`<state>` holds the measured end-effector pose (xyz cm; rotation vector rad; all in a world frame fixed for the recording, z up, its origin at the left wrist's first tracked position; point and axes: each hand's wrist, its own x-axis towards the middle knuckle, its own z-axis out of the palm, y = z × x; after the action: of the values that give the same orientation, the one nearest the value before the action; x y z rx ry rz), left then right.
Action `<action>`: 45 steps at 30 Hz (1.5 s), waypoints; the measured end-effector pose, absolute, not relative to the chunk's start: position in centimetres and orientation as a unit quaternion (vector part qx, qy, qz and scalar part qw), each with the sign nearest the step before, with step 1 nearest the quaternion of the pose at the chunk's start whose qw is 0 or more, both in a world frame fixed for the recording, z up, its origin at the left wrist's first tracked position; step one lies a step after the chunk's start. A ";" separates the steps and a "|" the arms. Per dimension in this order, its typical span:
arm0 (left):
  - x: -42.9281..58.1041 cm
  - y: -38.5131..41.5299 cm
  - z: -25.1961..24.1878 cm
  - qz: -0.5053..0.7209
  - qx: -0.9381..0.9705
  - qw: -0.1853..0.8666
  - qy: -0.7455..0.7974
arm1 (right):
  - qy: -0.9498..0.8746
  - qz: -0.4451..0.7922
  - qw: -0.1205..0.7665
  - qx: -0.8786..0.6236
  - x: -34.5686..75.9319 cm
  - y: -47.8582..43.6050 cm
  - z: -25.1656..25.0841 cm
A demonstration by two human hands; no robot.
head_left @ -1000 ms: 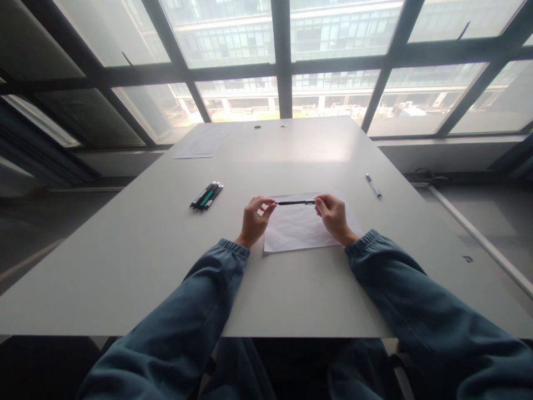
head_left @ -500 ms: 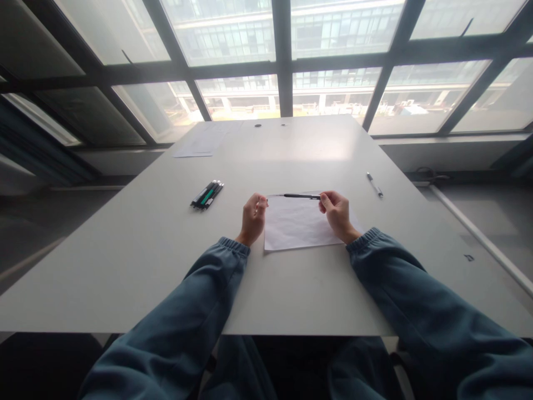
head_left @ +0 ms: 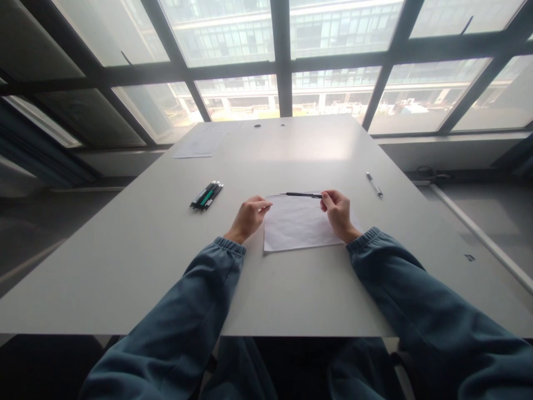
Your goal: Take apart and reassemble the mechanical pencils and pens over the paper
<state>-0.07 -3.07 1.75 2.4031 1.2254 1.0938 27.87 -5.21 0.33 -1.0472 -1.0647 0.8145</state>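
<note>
A slim black pen (head_left: 303, 195) is held level above a white sheet of paper (head_left: 302, 230), its narrow tip pointing left. My right hand (head_left: 337, 212) pinches it by its right end, between thumb and fingers. Off the pen's tip, at the left edge of the paper, is my left hand (head_left: 250, 215). Its thumb and fingertips are pressed together. Whatever may be between them is too small to make out.
A bundle of dark pens (head_left: 207, 195) with a green patch lies on the white table (head_left: 158, 261) to the left. A white-and-black pen (head_left: 374, 185) rests at the right. More paper (head_left: 195, 143) lies at the far left, before the windows.
My left hand has turned and shifted slightly down, its fingers now stretched forward in a pinch rather than curled upright. My right hand and the pen have barely moved.
</note>
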 end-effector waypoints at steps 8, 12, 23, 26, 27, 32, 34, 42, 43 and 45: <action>-0.2 -2.8 0.3 0.321 0.838 0.162 0.410 | -0.485 0.357 0.650 -0.464 28.0 -4.9 -0.2; 0.1 -3.0 0.3 0.316 0.836 0.175 0.413 | -0.502 0.353 0.639 -0.464 28.1 -4.8 -0.5; 0.5 -3.5 1.4 0.341 0.821 0.119 0.442 | -0.521 0.347 0.632 -0.458 28.0 -4.5 -0.8; 0.8 -3.7 1.7 0.372 0.829 0.072 0.411 | -0.543 0.332 0.621 -0.457 27.9 -4.8 -0.6; 0.9 -3.7 1.8 0.378 0.833 0.061 0.398 | -0.548 0.330 0.618 -0.456 27.8 -4.9 -0.5; 1.5 -4.0 1.8 0.407 0.836 0.046 0.366 | -0.558 0.329 0.614 -0.451 27.7 -5.2 -0.3; 1.7 -4.1 1.8 0.414 0.835 0.046 0.359 | -0.560 0.329 0.614 -0.448 27.7 -5.2 -0.3; 1.7 -4.1 1.9 0.414 0.837 0.034 0.356 | -0.560 0.328 0.616 -0.446 27.8 -5.2 -0.2; 1.6 -4.0 1.8 0.409 0.840 0.029 0.356 | -0.558 0.325 0.618 -0.448 27.8 -5.2 -0.2; 1.4 -3.9 1.7 0.400 0.842 0.022 0.361 | -0.549 0.320 0.625 -0.454 28.0 -5.0 -0.3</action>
<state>1.44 -3.90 1.71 2.6101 1.1176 1.2392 28.02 -5.04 -0.25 -1.0412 -1.2592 0.7339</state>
